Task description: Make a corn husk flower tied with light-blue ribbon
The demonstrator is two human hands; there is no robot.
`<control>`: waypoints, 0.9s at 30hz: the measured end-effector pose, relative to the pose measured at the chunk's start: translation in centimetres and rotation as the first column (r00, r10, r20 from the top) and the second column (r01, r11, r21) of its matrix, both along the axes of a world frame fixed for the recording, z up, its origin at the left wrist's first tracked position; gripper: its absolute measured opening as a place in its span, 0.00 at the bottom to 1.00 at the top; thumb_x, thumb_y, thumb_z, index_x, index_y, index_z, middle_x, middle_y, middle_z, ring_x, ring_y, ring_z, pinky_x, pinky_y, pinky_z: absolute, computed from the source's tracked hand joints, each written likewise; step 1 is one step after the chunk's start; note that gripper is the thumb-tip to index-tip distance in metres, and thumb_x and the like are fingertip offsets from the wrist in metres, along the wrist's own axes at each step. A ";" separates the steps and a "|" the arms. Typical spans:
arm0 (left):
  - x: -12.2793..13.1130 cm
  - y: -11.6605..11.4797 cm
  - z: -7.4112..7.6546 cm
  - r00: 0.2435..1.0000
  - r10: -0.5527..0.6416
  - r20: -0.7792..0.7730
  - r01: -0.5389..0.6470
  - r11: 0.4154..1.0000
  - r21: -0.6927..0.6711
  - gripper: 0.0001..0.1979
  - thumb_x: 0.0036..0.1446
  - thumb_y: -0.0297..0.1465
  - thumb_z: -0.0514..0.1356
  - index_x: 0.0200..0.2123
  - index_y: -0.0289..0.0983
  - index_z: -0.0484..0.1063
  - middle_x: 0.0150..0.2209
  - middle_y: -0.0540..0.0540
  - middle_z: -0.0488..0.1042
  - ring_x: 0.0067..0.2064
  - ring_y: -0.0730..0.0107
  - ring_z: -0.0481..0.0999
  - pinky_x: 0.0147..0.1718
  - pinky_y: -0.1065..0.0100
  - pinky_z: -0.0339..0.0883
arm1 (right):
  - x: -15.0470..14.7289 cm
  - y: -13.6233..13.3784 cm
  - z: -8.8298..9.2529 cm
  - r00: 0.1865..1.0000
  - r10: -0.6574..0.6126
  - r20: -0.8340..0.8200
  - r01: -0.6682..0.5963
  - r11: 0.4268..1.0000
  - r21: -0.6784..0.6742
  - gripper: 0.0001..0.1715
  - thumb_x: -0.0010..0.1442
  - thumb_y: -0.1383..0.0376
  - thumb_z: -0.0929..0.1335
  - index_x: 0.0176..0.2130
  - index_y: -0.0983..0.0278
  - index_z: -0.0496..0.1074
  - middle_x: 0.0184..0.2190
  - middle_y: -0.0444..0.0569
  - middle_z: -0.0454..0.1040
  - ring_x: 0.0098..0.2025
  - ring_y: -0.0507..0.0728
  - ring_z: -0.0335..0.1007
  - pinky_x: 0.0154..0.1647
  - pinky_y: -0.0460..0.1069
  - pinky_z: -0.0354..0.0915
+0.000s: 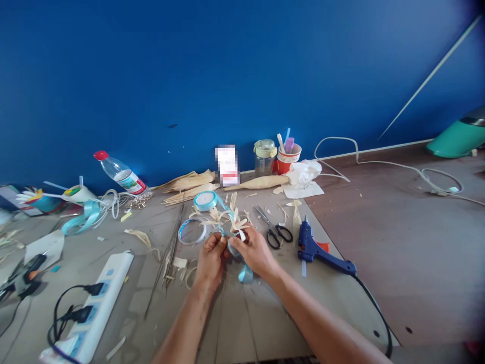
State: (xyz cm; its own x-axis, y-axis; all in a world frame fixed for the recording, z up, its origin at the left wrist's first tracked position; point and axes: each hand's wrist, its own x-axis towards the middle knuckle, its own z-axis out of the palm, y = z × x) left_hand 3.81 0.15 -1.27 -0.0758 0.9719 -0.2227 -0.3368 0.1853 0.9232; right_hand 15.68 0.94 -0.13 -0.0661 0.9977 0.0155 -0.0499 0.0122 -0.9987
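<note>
At the middle of the table both hands meet around a small craft of pale corn-husk flowers (238,225) with light-blue ribbon on it. My left hand (213,253) pinches the light-blue ribbon at the craft's left side, fingers closed. Closed on the craft from the right is my right hand (257,250), its thumb towards the left one. A loose ribbon end (246,274) hangs below the right hand. Just behind the hands lies a roll of blue ribbon (205,200), and a clear tape ring (192,231) is left of it. The fingers partly hide the craft.
Black-handled scissors (278,233) and a blue glue gun (320,250) lie to the right. Thin wires (170,253) and a power strip (102,303) are on the left. Along the blue wall stand a tilted bottle (123,172), a jar (264,159) and red cups (288,159).
</note>
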 end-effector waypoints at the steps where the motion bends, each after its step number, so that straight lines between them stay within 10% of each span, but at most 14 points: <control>1: 0.1 -0.1 -0.1 1.000 -0.008 -0.006 0.008 1.000 0.005 0.13 0.44 0.37 0.65 0.23 0.35 0.66 0.17 0.55 0.60 0.20 0.80 0.56 0.21 0.74 0.49 | 0.0 0.1 0.0 0.993 0.016 -0.116 -0.021 0.999 -0.038 0.14 0.47 0.61 0.68 0.35 0.64 0.67 0.26 0.43 0.67 0.28 0.51 0.61 0.28 0.45 0.59; 9: 0.5 -0.2 -0.7 0.998 0.005 -0.058 -0.003 1.000 0.022 0.13 0.45 0.38 0.64 0.25 0.34 0.69 0.18 0.54 0.62 0.20 0.80 0.56 0.22 0.74 0.50 | -0.2 0.4 -0.4 0.901 -0.017 -0.433 -0.078 0.977 -0.200 0.15 0.41 0.58 0.72 0.25 0.64 0.66 0.20 0.40 0.63 0.22 0.49 0.57 0.24 0.45 0.56; 27: 0.5 -0.1 0.1 0.997 0.066 0.042 -0.065 0.997 -0.037 0.15 0.40 0.37 0.67 0.23 0.35 0.64 0.16 0.57 0.59 0.18 0.82 0.54 0.20 0.75 0.49 | 0.1 0.3 -1.0 0.998 0.032 -0.049 -0.024 0.989 0.146 0.08 0.49 0.67 0.65 0.33 0.64 0.69 0.33 0.47 0.67 0.37 0.53 0.64 0.39 0.48 0.62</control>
